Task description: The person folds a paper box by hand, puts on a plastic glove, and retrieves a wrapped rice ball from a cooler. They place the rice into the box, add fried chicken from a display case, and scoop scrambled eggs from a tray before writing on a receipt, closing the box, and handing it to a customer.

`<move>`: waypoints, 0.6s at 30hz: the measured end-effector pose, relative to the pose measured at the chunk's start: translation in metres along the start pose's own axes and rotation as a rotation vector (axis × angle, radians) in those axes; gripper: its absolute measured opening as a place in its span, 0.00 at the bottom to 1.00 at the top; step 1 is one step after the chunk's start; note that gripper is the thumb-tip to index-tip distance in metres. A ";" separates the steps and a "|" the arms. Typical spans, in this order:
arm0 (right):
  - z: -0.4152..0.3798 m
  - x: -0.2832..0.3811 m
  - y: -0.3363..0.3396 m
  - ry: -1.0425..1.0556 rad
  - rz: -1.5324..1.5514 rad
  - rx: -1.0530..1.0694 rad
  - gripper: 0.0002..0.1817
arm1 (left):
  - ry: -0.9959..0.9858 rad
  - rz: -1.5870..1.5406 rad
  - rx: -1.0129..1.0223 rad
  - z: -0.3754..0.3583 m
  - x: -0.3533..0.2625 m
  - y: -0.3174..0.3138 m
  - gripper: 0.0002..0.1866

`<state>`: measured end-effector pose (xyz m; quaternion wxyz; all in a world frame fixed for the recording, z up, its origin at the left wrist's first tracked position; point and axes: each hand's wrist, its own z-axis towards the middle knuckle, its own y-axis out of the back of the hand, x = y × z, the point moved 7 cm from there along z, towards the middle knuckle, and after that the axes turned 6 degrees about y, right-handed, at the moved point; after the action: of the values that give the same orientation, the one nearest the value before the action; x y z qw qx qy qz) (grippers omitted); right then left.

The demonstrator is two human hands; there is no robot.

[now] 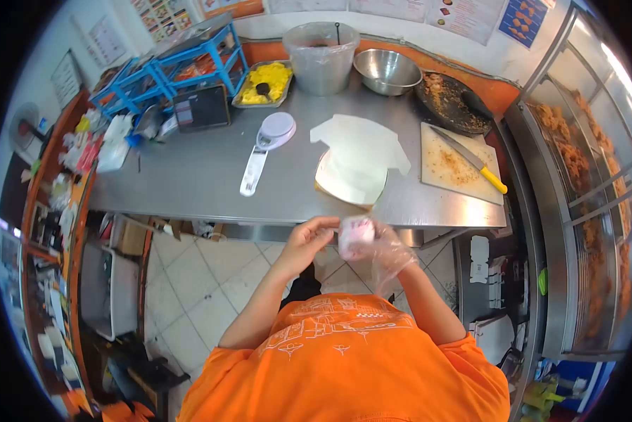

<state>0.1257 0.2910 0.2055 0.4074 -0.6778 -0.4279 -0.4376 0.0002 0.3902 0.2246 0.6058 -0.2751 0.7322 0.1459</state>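
A small white packet with pink-red print (356, 238) is held just in front of the table's near edge. My right hand (388, 247), in a loose clear plastic glove, is closed around its right side. My left hand (309, 243) is bare, its thumb and forefinger apart, with the fingertips right at the packet's left side. Beyond both hands, an open white paper food box (351, 179) stands on the steel table (196, 165) with its lid flap folded back. The inside of the box looks plain white.
Left of the box lies a kitchen scale (276, 131). To the right, a yellow-handled knife (474, 163) rests on a crumb-covered cutting board (448, 174). Behind stand a tray of yellow food (273, 79), a lined bucket (323, 67), a steel bowl (387, 70) and a dark stone mortar (453, 104).
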 end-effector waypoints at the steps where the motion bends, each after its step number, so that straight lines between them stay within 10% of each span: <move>1: 0.015 0.016 0.010 0.042 0.073 -0.148 0.32 | -0.041 0.019 0.005 0.020 -0.008 0.013 0.15; 5: 0.068 0.067 0.045 -0.057 -0.506 -0.610 0.30 | -0.542 0.843 -0.082 0.092 -0.045 0.042 0.19; 9: 0.162 -0.007 0.066 -0.090 0.007 -0.462 0.33 | -0.427 1.368 0.232 0.156 0.006 0.044 0.17; 11: 0.162 -0.016 0.076 -0.394 -0.653 -0.641 0.30 | -0.359 1.356 0.310 0.168 0.020 0.050 0.12; 13: 0.173 -0.020 0.075 -0.428 -1.058 -0.344 0.27 | -0.308 1.238 0.324 0.166 0.028 0.055 0.08; 18: 0.180 -0.019 0.064 -0.444 -1.218 -0.239 0.28 | -0.460 1.149 0.160 0.147 0.035 0.058 0.06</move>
<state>0.2249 0.4347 0.1245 -0.0891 -0.4291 -0.7572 -0.4843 0.0814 0.5093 0.1506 0.5914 0.2473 0.6226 0.4488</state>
